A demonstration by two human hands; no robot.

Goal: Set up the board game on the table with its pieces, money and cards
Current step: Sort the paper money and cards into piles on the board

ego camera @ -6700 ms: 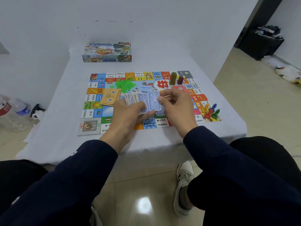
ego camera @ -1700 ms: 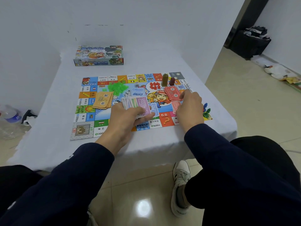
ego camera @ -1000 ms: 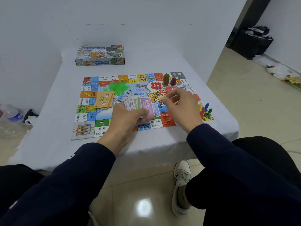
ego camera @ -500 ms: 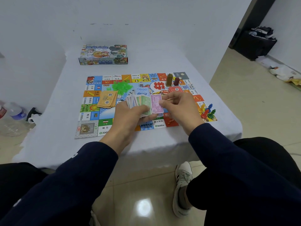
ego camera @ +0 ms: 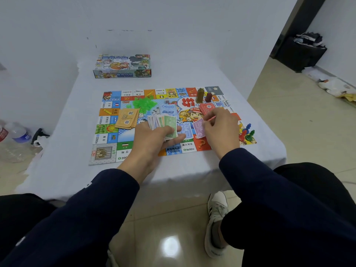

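Board game: the colourful board (ego camera: 107, 130) lies flat on the white-covered table (ego camera: 63, 143), near the front edge.
Left hand: the left hand (ego camera: 154, 139) is curled round a fanned stack of play money (ego camera: 163, 123), thumb on top of a green note, held low over the middle of the board.
Right hand: the right hand (ego camera: 221, 128) pinches a purple note (ego camera: 199, 128) between thumb and fingers, just right of the fan; a thin red edge, maybe a card, pokes out above its fingers, too small to be sure.
Blue notes: a small pile (ego camera: 185, 130) lies on the board between the two hands.
Cards: a tan stack (ego camera: 127, 118) sits left of the fan, a red stack (ego camera: 207, 108) beyond the right hand.
Pieces: green houses (ego camera: 144, 103) are heaped toward the far side; coloured pawns (ego camera: 247, 134) are clustered at the near right corner; two upright markers (ego camera: 203, 95) stand near the far right corner.
Box: the game box (ego camera: 122, 66) stands at the far end of the table, well apart from the board.
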